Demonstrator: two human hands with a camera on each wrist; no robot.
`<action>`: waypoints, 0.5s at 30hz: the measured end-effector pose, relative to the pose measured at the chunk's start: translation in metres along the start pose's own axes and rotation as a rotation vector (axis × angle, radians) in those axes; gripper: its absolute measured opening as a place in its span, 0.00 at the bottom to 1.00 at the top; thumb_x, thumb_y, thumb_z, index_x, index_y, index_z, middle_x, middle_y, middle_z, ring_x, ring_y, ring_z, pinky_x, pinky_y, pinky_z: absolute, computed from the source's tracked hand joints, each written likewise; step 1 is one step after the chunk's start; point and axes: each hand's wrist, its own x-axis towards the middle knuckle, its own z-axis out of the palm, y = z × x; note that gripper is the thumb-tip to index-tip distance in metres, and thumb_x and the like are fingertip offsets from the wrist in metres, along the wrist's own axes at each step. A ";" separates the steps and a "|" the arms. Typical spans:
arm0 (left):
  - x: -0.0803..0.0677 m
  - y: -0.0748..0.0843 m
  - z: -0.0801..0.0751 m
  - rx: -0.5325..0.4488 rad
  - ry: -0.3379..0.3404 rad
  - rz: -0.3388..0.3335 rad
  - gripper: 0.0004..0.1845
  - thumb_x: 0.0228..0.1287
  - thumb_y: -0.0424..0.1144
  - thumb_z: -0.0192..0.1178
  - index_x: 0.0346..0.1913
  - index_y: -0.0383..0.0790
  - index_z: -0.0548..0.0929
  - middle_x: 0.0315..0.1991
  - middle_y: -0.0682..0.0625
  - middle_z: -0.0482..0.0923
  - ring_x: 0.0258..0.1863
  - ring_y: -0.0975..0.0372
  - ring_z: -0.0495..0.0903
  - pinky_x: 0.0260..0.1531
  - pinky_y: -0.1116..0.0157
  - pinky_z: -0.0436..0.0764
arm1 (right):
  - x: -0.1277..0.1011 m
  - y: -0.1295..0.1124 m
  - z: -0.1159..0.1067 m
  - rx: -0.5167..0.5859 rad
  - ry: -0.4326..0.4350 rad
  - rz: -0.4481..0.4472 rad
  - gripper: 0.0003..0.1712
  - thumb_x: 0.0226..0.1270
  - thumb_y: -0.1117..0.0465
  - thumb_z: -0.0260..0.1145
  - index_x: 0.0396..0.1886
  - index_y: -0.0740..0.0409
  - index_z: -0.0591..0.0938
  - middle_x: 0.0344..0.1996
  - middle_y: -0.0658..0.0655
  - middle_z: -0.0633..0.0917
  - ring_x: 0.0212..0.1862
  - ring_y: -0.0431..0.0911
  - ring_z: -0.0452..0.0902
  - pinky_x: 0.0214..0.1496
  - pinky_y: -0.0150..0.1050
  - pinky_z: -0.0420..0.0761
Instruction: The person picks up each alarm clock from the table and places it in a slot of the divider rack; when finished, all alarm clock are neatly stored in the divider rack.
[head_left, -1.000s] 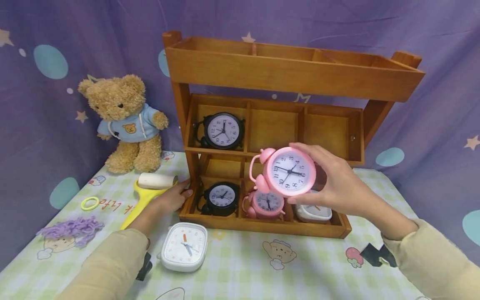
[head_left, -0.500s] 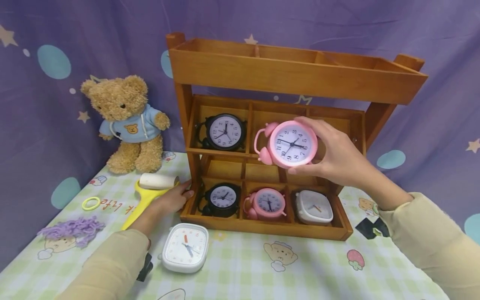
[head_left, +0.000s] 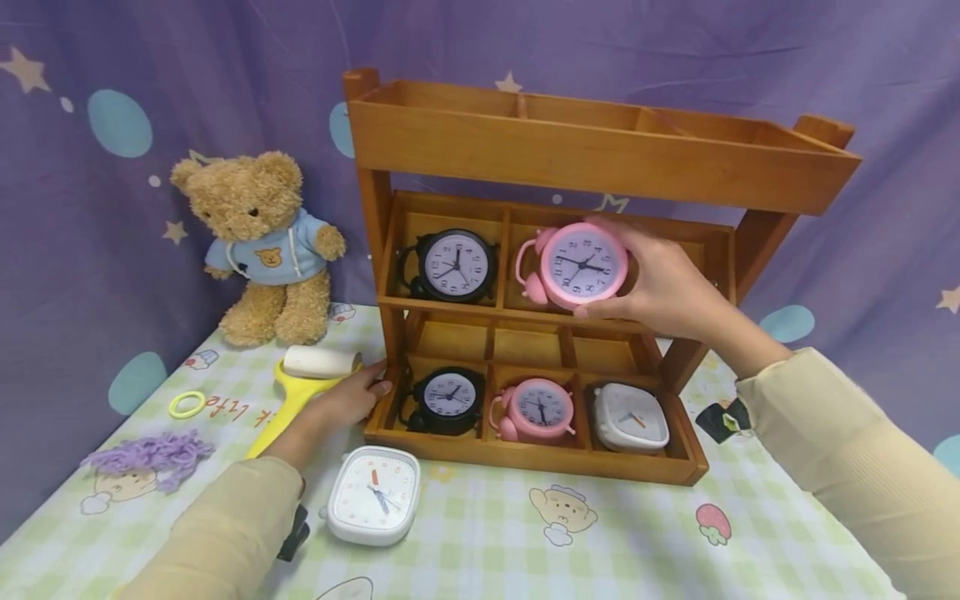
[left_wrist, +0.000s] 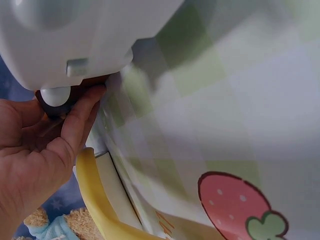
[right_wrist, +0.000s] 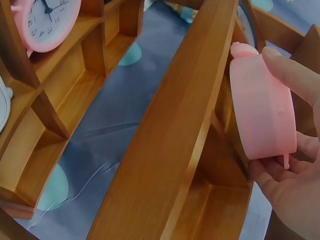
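My right hand (head_left: 671, 271) pinches a pink twin-bell alarm clock (head_left: 583, 265) by its rim, thumb below and fingers above. The clock is at the middle row's centre compartment of the wooden shelf (head_left: 600, 150), bells to the left. In the right wrist view the clock's pink side (right_wrist: 262, 105) faces the camera. My left hand (head_left: 348, 400) holds the shelf's lower left end; the left wrist view shows the thumb and fingers (left_wrist: 82, 112) about that corner. A white square clock (head_left: 373, 496) lies on the table just right of my left forearm.
A black alarm clock (head_left: 456, 265) occupies the middle row's left compartment. Below sit a black clock (head_left: 448, 400), a pink clock (head_left: 540, 410) and a white clock (head_left: 632, 417). Leftward are a yellow-handled lint roller (head_left: 318, 363), teddy bear (head_left: 262, 250), yellow ring (head_left: 187, 405) and purple yarn (head_left: 153, 454).
My right hand has raised the pink alarm clock from in front of the bottom row to the middle row's centre compartment. My left hand has stayed at the shelf's end.
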 end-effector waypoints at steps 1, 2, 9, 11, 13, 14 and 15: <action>0.000 0.000 0.000 -0.002 -0.001 -0.002 0.29 0.81 0.34 0.44 0.75 0.18 0.54 0.72 0.20 0.53 0.74 0.30 0.46 0.73 0.39 0.52 | 0.002 0.001 0.000 0.002 -0.008 0.007 0.57 0.45 0.54 0.87 0.75 0.57 0.69 0.64 0.60 0.78 0.63 0.55 0.74 0.66 0.58 0.72; 0.000 0.000 0.000 -0.005 -0.002 -0.003 0.29 0.81 0.34 0.44 0.75 0.18 0.54 0.72 0.19 0.52 0.74 0.30 0.46 0.73 0.39 0.52 | 0.003 0.002 0.001 0.004 -0.017 0.015 0.57 0.45 0.53 0.87 0.75 0.57 0.69 0.64 0.60 0.78 0.63 0.55 0.74 0.66 0.58 0.72; 0.000 0.000 0.001 -0.026 -0.005 -0.015 0.29 0.81 0.34 0.43 0.75 0.20 0.53 0.72 0.18 0.49 0.74 0.31 0.49 0.73 0.39 0.53 | 0.014 0.005 0.004 0.000 -0.071 0.024 0.58 0.46 0.51 0.87 0.76 0.54 0.67 0.65 0.58 0.77 0.64 0.53 0.73 0.67 0.58 0.71; 0.000 0.000 0.000 -0.033 -0.004 -0.016 0.29 0.81 0.34 0.43 0.76 0.20 0.53 0.72 0.18 0.48 0.73 0.31 0.52 0.72 0.39 0.55 | 0.018 0.005 0.005 -0.012 -0.083 0.016 0.59 0.45 0.51 0.87 0.76 0.54 0.67 0.66 0.58 0.76 0.65 0.53 0.72 0.67 0.58 0.70; 0.000 0.000 0.000 -0.035 -0.003 -0.014 0.29 0.81 0.33 0.43 0.76 0.20 0.53 0.72 0.17 0.48 0.72 0.32 0.56 0.71 0.40 0.58 | 0.021 0.006 0.005 -0.026 -0.099 0.017 0.60 0.45 0.52 0.87 0.77 0.54 0.66 0.67 0.59 0.75 0.65 0.54 0.72 0.67 0.58 0.70; 0.000 0.000 0.000 -0.037 -0.004 -0.013 0.29 0.81 0.33 0.43 0.76 0.20 0.53 0.72 0.17 0.48 0.70 0.32 0.59 0.71 0.40 0.60 | 0.022 0.006 0.006 -0.033 -0.105 0.019 0.60 0.45 0.52 0.87 0.77 0.54 0.66 0.67 0.60 0.75 0.65 0.54 0.72 0.68 0.58 0.70; 0.000 0.000 0.001 -0.040 -0.004 -0.014 0.29 0.81 0.33 0.43 0.76 0.20 0.52 0.72 0.17 0.48 0.70 0.32 0.60 0.70 0.40 0.61 | 0.023 0.006 0.006 -0.033 -0.113 0.019 0.60 0.45 0.52 0.87 0.77 0.53 0.65 0.67 0.60 0.75 0.65 0.54 0.72 0.68 0.58 0.70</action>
